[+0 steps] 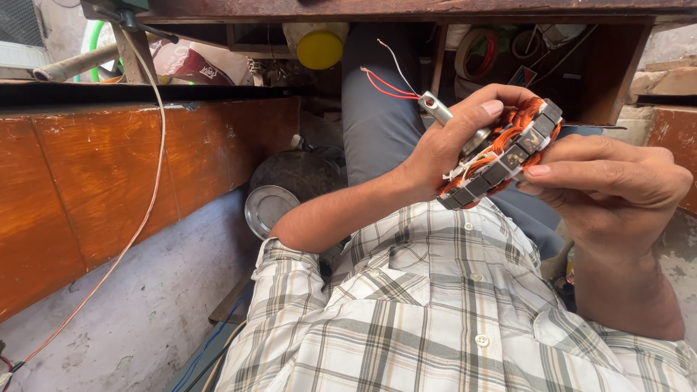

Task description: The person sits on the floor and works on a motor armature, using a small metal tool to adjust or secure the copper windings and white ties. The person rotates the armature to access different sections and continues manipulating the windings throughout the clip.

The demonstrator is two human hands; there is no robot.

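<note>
Copper-orange windings fill the round motor stator (501,156) that you hold up in front of your chest, between both hands. Your left hand (443,141) is closed around its left side, the thumb pressed over the top edge and the other fingers hidden behind the ring. Your right hand (617,185) meets it from the other side: the fingers (573,170) are curled and their tips press against the lower right rim, so both hands grip the same part. The stator stands tilted, its outer edge showing dark steel segments with white insulation between them. From behind your left hand a small metal tab (434,107) sticks out, and thin red and white wires (385,83) run up and away from it toward the dark space under the bench. Your forearms come up out of a plaid shirt (435,312) with white buttons, and grey trousers show past the stator. Further out on your left, a round metal lid (267,209) lies on the concrete floor (145,312), touching a dark rounded pot-like object (298,174). A worn orange-brown wooden panel (109,189) lines that side, with a thin pale cord (145,210) hanging across it to the floor. Under the bench at the top sit a yellow cap (319,47) and a roll of tape (479,51).
</note>
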